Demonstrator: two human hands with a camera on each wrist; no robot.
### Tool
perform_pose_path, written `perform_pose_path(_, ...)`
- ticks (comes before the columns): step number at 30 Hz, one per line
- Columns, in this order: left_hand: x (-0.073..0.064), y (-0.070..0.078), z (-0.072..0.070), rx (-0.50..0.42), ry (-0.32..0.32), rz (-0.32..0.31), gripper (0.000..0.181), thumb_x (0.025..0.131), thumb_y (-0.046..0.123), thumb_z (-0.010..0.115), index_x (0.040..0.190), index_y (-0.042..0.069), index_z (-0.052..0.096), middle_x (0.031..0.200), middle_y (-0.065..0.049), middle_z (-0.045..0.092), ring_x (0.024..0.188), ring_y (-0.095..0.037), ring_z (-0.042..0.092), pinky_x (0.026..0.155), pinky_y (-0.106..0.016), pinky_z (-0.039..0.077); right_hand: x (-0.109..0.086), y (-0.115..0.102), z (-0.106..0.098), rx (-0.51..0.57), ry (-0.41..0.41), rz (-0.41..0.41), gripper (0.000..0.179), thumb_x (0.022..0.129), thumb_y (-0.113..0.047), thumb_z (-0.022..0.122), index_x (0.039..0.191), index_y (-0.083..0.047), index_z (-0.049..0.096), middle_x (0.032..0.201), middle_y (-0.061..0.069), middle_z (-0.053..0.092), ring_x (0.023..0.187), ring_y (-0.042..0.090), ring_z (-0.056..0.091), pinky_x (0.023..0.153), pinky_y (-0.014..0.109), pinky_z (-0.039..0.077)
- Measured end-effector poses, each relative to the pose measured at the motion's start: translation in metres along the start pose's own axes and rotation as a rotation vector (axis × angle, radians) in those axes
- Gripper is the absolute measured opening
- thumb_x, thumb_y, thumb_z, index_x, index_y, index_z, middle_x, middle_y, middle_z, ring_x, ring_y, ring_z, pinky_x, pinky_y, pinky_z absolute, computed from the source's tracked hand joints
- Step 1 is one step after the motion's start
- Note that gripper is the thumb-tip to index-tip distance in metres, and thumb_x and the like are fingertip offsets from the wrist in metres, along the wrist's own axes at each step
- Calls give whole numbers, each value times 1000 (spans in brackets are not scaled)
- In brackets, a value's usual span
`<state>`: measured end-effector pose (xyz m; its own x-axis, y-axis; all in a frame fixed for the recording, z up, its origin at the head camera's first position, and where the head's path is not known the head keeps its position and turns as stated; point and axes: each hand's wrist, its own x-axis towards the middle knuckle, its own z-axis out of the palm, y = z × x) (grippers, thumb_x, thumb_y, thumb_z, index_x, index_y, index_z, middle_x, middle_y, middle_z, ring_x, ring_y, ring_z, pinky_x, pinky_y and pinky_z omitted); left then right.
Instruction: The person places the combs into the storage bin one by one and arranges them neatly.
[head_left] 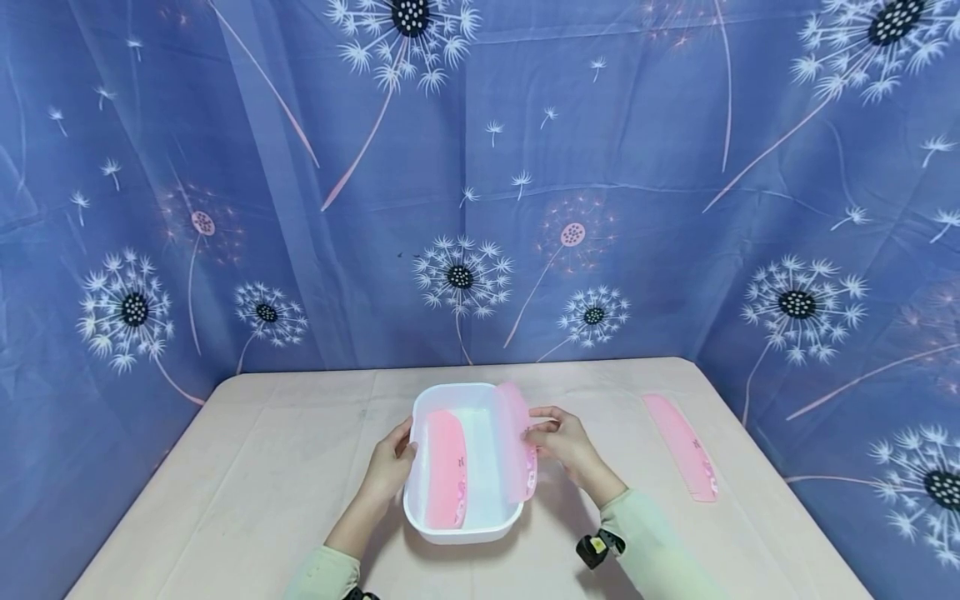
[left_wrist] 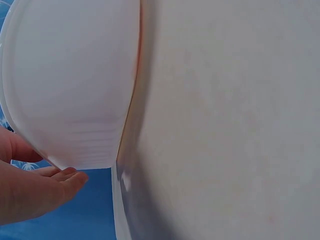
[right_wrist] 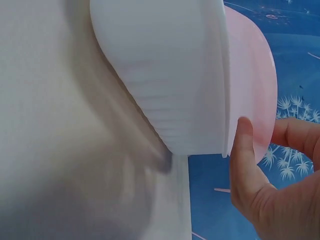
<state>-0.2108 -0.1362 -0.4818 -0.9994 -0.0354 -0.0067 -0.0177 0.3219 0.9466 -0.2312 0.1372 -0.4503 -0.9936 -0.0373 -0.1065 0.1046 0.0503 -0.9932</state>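
Note:
A white rectangular basin (head_left: 463, 537) with rounded corners stands on the table near its front. My left hand (head_left: 388, 467) grips the basin's left rim, thumb over the edge and fingers outside. Inside, along the left wall, lies a pink comb (head_left: 447, 471) with small printing on its spine. My right hand (head_left: 567, 446) pinches a second pink comb (head_left: 512, 437) at the right rim, between thumb and fingers. In the right wrist view this comb (right_wrist: 257, 75) rises above the basin's rim. Its lower part is hidden behind the basin wall there.
A third pink comb (head_left: 681, 448) lies on the table's right side. The pale cloth-covered table (head_left: 247, 467) reaches back to a blue curtain (head_left: 360, 275) with dandelion prints, which also hangs at both sides.

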Motion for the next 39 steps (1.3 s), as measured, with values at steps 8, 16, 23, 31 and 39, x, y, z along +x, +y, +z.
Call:
perform_pose_path(8, -1, 0, 0, -9, -1, 4, 50, 97, 1, 45, 146, -5, 33, 146, -27, 37, 134, -43, 37, 110, -48, 36, -1, 2, 4, -28, -5, -10, 39, 76, 7, 68, 113, 11, 57, 77, 8, 63, 64, 13, 61, 61, 27, 59)
perform_pose_path(16, 0, -1, 0, -14, -1, 12, 50, 98, 1, 45, 146, -5, 33, 146, -27, 37, 134, -42, 37, 110, -46, 36, -6, 1, 11, -17, -17, -16, 40, 77, 7, 69, 114, 13, 54, 77, 10, 61, 63, 14, 61, 62, 30, 61)
perform_pose_path(23, 1, -2, -1, -28, -6, 17, 50, 97, 0, 44, 146, -5, 32, 147, -27, 36, 135, -41, 36, 111, -45, 35, -6, 1, 11, 32, -9, -28, 39, 80, 8, 68, 114, 16, 52, 77, 11, 61, 61, 17, 62, 70, 43, 62)
perform_pose_path(31, 2, -3, 0, -18, -1, 7, 50, 97, 0, 45, 146, -4, 33, 148, -26, 36, 135, -41, 36, 111, -46, 35, 1, 3, -11, -13, 50, -47, 32, 81, 9, 62, 111, 14, 55, 83, 13, 64, 66, 18, 64, 66, 31, 61)
perform_pose_path(39, 1, -2, -1, -16, -4, 10, 50, 97, -1, 45, 145, -5, 33, 147, -27, 36, 134, -42, 36, 111, -46, 35, 1, 0, -46, -41, 64, -71, 34, 86, 7, 59, 118, 18, 52, 88, 11, 65, 72, 12, 61, 68, 22, 59)
